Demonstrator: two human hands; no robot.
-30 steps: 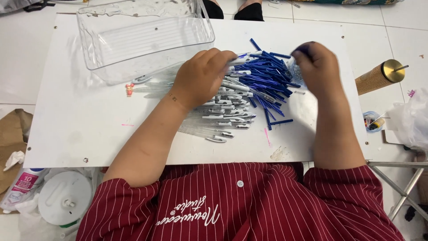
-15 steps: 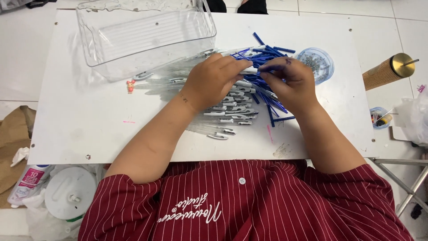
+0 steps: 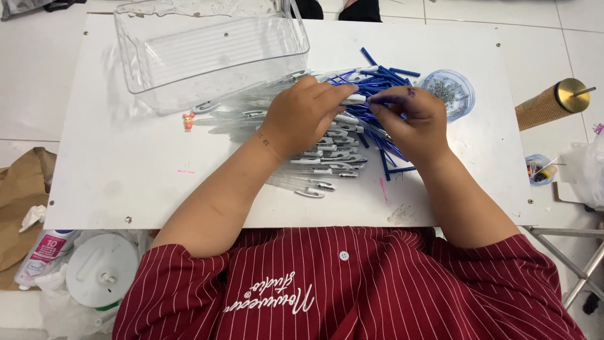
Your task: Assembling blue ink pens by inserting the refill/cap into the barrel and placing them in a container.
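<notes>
Observation, head view. Both hands met over the middle of the white surface, above a heap of pen parts. The left hand lay palm down, its fingers curled and pinching a clear pen barrel. The barrel's long axis ran roughly left to right, parallel to the far edge of the surface, its free end pointing toward the right hand. The right hand's fingers were pressed together in a pinch on a thin blue refill; how much of it was covered could not be told. Refill tip and barrel end lay just beside each other, nearly in line, in the narrow space between the two hands. Neither hand was clearly nearer; the joint sat midway.

Below the left hand: clear barrels with clips, fanned toward the near edge. Under and beyond the right hand: loose blue refills. Near the far right corner: a small round blue dish of tiny metal pieces. At the far left: an empty clear plastic tray, with a small pink figure just beside its near edge.
</notes>
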